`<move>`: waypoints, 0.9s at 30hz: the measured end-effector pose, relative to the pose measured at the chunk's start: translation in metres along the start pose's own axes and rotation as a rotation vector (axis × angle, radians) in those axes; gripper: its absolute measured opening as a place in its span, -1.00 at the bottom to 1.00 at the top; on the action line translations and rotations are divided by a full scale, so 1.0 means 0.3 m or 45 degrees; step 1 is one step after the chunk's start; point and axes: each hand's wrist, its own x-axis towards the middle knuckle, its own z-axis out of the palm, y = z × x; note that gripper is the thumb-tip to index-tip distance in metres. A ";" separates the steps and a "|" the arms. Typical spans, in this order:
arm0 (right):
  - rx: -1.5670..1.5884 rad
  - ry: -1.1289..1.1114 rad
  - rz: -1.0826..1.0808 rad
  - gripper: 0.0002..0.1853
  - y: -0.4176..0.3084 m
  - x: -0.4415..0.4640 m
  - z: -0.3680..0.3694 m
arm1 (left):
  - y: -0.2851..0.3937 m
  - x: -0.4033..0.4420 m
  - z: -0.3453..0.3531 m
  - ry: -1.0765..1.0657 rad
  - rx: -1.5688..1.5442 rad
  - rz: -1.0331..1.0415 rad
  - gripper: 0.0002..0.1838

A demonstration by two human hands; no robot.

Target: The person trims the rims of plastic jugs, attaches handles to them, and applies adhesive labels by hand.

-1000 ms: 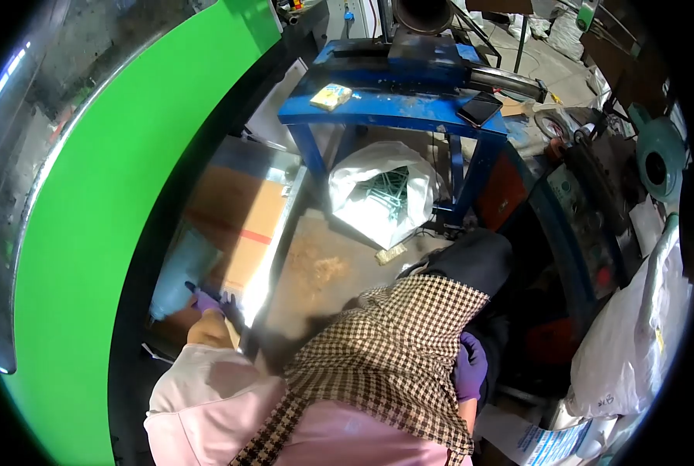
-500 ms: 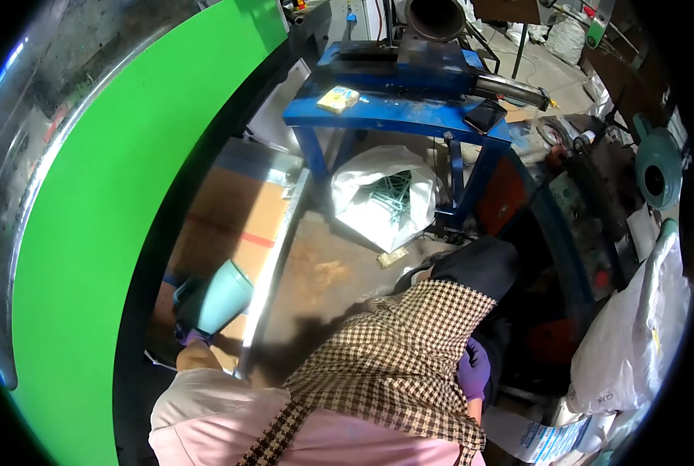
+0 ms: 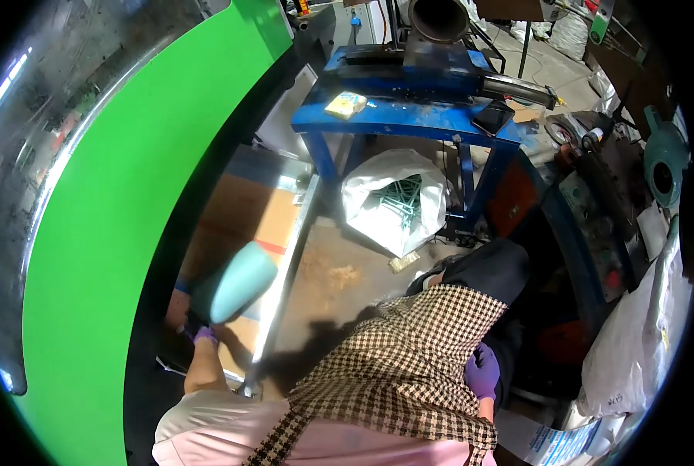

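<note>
At the lower left, my left hand (image 3: pixel 204 334) in a purple glove is at the near end of a light teal, cup-like piece (image 3: pixel 242 281). Its fingers are mostly hidden in shadow behind the piece. The piece is tilted above brown cardboard (image 3: pixel 242 210) beside a bright metal edge. My right hand (image 3: pixel 482 373), also in a purple glove, rests by the checked apron (image 3: pixel 409 349) at my thigh, its fingers curled; whether anything is inside them is hidden.
Ahead stands a blue metal table (image 3: pixel 409 116) with a yellow-white packet (image 3: pixel 345 105) and a dark phone-like object (image 3: pixel 493 117). Below it, a white sack (image 3: pixel 362 194) holds green rods. A green panel (image 3: pixel 130 202) curves along the left. White bags (image 3: pixel 626 357) are at right.
The teal piece was low beside my left hand, then came up and tilted over the cardboard. My left hand has closed in on it. My right hand stays by the apron.
</note>
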 end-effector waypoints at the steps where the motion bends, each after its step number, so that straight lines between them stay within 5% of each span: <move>1: -0.019 -0.008 0.014 -0.69 -0.016 -0.001 -0.008 | 0.074 -0.014 0.001 -0.024 -0.203 0.095 -0.37; 3: -0.036 0.016 -0.019 -0.70 -0.007 -0.003 -0.008 | 0.249 -0.073 0.002 -0.097 -0.493 0.310 -0.41; 7: 0.014 -0.010 -0.020 -0.72 0.037 -0.003 0.009 | 0.636 -0.369 0.077 -0.105 -0.431 1.014 -0.47; 11: 0.054 0.019 -0.006 -0.73 0.045 -0.013 0.014 | 0.860 -0.613 0.281 0.699 0.008 2.040 -0.44; 12: 0.086 0.033 0.004 -0.72 0.031 -0.016 0.010 | 0.910 -0.596 0.337 0.682 -0.010 2.190 -0.37; 13: 0.118 0.048 0.015 -0.71 0.016 -0.020 0.007 | 0.961 -0.575 0.371 0.249 0.036 2.065 -0.17; 14: 0.159 0.055 0.027 -0.69 0.011 -0.024 0.000 | 0.996 -0.588 0.391 0.334 0.190 2.136 0.03; 16: 0.184 0.046 0.011 -0.67 0.015 -0.029 -0.006 | 1.042 -0.643 0.381 -0.064 0.110 1.910 0.06; 19: 0.168 0.067 0.017 -0.65 0.004 -0.032 -0.014 | 1.088 -0.636 0.292 -0.241 0.651 1.798 0.34; 22: 0.331 0.088 -0.047 -0.68 0.050 -0.033 0.001 | 1.124 -0.699 0.197 -0.310 0.981 1.571 0.20; 26: 0.535 0.363 -0.130 -0.70 -0.103 -0.007 -0.113 | 1.128 -0.888 0.145 -0.168 0.587 1.806 -0.10; 27: 0.472 0.484 -0.246 -0.70 -0.153 0.006 -0.150 | 1.123 -0.935 0.165 0.111 0.400 2.288 -0.20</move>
